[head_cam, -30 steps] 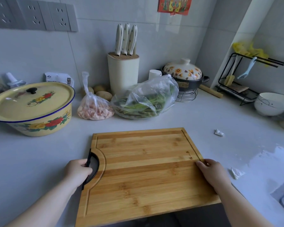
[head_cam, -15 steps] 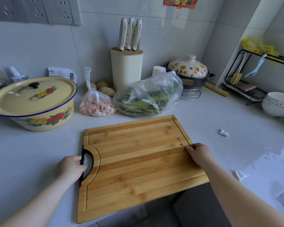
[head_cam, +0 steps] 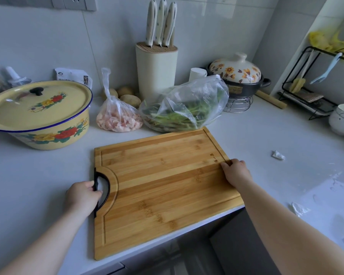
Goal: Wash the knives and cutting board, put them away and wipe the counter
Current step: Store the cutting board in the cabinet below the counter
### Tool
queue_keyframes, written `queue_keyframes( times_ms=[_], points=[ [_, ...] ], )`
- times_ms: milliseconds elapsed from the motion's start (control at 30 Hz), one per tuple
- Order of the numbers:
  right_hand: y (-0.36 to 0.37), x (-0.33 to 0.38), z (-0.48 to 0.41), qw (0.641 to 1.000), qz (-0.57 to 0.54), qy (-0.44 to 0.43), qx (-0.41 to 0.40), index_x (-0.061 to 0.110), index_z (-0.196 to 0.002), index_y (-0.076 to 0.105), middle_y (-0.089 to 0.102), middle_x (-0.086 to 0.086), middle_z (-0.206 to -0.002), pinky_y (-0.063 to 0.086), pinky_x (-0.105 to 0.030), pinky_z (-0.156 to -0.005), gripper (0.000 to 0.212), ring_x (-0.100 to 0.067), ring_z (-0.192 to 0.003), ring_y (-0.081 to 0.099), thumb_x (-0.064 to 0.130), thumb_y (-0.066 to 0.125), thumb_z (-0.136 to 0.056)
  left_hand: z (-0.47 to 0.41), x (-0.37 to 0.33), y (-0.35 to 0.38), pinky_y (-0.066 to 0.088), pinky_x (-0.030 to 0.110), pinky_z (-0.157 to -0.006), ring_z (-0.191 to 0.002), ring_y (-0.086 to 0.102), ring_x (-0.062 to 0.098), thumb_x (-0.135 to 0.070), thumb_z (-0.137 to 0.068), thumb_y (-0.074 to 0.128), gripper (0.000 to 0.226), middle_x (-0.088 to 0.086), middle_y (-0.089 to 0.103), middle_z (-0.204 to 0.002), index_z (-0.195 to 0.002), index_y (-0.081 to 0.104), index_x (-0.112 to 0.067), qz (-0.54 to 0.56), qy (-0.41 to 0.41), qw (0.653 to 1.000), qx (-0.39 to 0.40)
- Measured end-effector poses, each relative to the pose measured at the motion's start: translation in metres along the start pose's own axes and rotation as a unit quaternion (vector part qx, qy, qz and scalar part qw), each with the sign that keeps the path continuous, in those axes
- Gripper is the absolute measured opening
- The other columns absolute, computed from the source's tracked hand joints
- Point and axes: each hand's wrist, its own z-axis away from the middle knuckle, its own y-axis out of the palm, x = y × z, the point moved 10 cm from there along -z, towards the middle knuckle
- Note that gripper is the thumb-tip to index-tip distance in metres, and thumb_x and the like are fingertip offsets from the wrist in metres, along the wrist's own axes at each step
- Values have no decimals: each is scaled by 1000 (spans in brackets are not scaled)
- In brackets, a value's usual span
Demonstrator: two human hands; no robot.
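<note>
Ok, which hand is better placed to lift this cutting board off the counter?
Left, probably. The left hand curls round the black handle of the cutting board, a secure hold for lifting. The right hand only pinches the plain right edge, so it suits steadying.

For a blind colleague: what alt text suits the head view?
A person's left hand grips the black handle of a rectangular bamboo cutting board on a white counter, while the right hand holds its right edge. Behind stand a cream knife block holding knives and a yellow flowered enamel pot.
</note>
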Motion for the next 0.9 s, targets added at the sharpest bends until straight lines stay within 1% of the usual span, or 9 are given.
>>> queue_keyframes(
  times_ms=[267,467,533,567,633,700,800,867,900],
  points=[
    [1,-2,-2,998,61,4,-17,6,-136,39,39,-12,-137,32,-40,-104,48,-32,-129,28,36,32,-99,-5,0,3,41,36,-92,-113,54,36,-8,-82,64,38,21,61,-120,-118,59,3,-31,18,999,-4],
    [0,1,2,998,62,-4,-33,6,-138,38,39,-16,-139,30,-39,-106,48,-34,-129,31,34,35,-99,1,-5,1,40,33,-92,-112,53,34,-13,-84,63,36,22,60,-118,-116,58,3,-21,28,999,9],
    [-6,0,15,998,21,-13,-62,10,-142,32,35,-15,-143,26,-40,-109,49,-34,-132,28,31,39,-98,10,-10,-2,40,35,-91,-104,53,33,-18,-85,62,22,21,58,-111,-102,63,-4,-38,65,997,8],
    [-13,-2,28,994,-25,-25,-105,12,-142,31,34,-15,-143,24,-39,-110,49,-33,-133,27,27,41,-97,18,-12,-3,39,36,-93,-107,51,32,-20,-85,61,28,19,55,-116,-109,60,-5,-47,95,994,4],
    [-30,-14,71,955,-166,-68,-235,9,-136,40,43,-13,-133,26,-39,-108,42,-29,-127,34,16,45,-94,39,-9,-4,35,36,-100,-122,44,28,-25,-85,60,48,13,46,-131,-129,49,-7,-48,159,986,-9],
    [-20,-44,120,897,-333,-39,-289,5,-125,48,49,-8,-114,37,-35,-96,32,-24,-109,46,6,44,-93,66,-8,1,29,37,-105,-129,38,25,-45,-82,57,61,8,42,-139,-131,49,-10,-47,239,970,8],
    [84,-94,151,797,-555,192,-141,2,-123,48,54,-10,-103,41,-29,-81,30,-22,-94,53,7,39,-95,82,7,22,19,35,-109,-136,28,21,-89,-60,20,106,5,40,-143,-129,52,-15,-77,272,956,75],
    [153,-85,164,691,-665,284,15,-4,-134,40,53,-23,-122,42,-35,-93,38,-34,-112,53,6,33,-98,78,9,23,16,34,-110,-137,25,20,-93,-55,3,119,5,39,-144,-129,52,-15,-85,275,956,60],
    [172,-74,169,663,-685,293,69,-7,-136,36,46,-27,-133,38,-39,-101,39,-38,-124,46,4,30,-99,77,7,22,16,34,-110,-138,25,20,-93,-56,1,119,5,39,-144,-129,52,-15,-85,281,955,50]
  ],
)
